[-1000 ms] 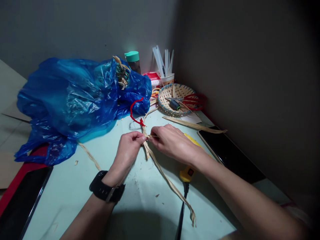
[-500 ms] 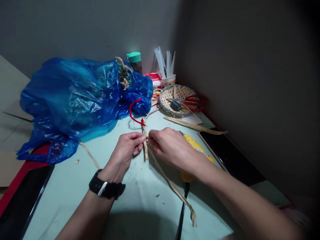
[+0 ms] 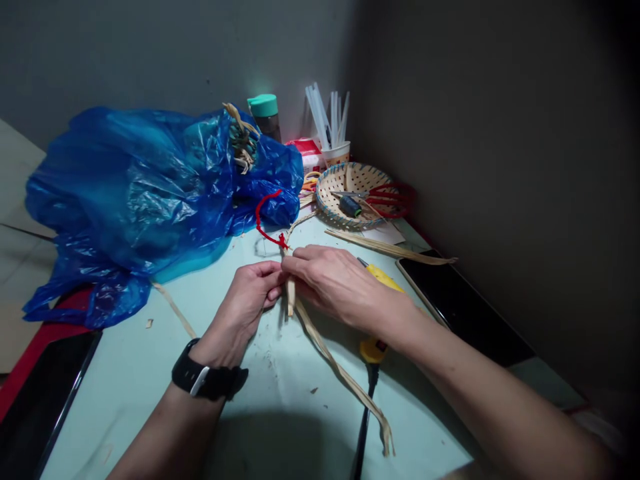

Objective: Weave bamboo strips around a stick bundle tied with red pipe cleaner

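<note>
My left hand [image 3: 255, 288], with a black watch [image 3: 207, 375] on its wrist, pinches a pale dried-fibre strand from the left. My right hand [image 3: 325, 277] closes on the same strand from the other side, its fingertips meeting the left ones and hiding the spot they grip. Below the fingers hangs a short strip end [image 3: 291, 300], and a long fibre strip [image 3: 343, 367] trails down toward the table's front. A red fuzzy stem [image 3: 261, 217] is tied at the top of the strand, its free end curving up and left.
A blue plastic bag [image 3: 135, 207] fills the left. Behind stand a jar with a green lid [image 3: 263, 107], a cup of translucent sticks [image 3: 337, 153] and a woven basket [image 3: 325, 193]. A yellow corded tool [image 3: 373, 350] and a phone [image 3: 465, 313] lie right; a dark tablet-like device [image 3: 50, 393] lies left.
My right hand has shifted left and slightly up, over the strand and against the left fingertips. The left hand has barely moved. The whole view has shifted a little.
</note>
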Demonstrator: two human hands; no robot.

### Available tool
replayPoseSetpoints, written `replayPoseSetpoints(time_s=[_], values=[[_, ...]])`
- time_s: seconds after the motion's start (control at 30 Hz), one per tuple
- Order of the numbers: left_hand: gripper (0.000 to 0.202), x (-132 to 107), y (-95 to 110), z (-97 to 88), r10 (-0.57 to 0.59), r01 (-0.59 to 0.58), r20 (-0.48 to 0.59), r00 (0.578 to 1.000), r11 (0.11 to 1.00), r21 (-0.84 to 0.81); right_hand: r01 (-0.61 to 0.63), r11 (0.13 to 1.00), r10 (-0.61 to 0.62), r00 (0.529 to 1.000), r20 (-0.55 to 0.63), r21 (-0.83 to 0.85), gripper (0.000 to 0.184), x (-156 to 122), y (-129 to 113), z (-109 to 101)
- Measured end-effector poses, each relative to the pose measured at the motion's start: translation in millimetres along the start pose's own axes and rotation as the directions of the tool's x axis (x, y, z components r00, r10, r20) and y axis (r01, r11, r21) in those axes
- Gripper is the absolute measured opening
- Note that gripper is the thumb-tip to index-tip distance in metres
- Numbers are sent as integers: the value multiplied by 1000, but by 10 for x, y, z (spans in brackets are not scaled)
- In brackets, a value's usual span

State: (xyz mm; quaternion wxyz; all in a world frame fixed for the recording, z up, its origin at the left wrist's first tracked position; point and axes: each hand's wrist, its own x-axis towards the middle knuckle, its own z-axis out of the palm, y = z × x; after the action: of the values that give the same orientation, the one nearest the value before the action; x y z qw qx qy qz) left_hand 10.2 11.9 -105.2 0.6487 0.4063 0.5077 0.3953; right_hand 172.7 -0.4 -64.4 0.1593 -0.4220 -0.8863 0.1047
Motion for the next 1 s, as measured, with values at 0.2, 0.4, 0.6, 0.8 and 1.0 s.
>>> replayPoseSetpoints(time_s=[0.2, 0.4, 0.6, 0.8, 1.0], values=[[14, -8, 5, 33, -14, 15, -34, 999, 1000, 13, -229, 943, 245, 969, -37, 242, 26, 26, 90, -1], [7, -52, 11, 81, 48, -49, -101, 994, 999, -5, -224, 971, 231, 970, -79, 87, 16, -4, -182, 118], [16, -34, 7, 7, -45, 32, -77, 996, 986, -163, -48, 987, 33, 995, -99, -154, 23, -41, -297, 263], [10, -45, 108, -46, -115, 128, 64, 991, 954, -270, -45, 998, 43, 997, -58, -34, 23, -30, -205, 224], [14, -63, 169, -47, -178, 175, 7, 984, 963, -204, -101, 919, 104, 994, 14, 381, 16, 14, -7, 101]])
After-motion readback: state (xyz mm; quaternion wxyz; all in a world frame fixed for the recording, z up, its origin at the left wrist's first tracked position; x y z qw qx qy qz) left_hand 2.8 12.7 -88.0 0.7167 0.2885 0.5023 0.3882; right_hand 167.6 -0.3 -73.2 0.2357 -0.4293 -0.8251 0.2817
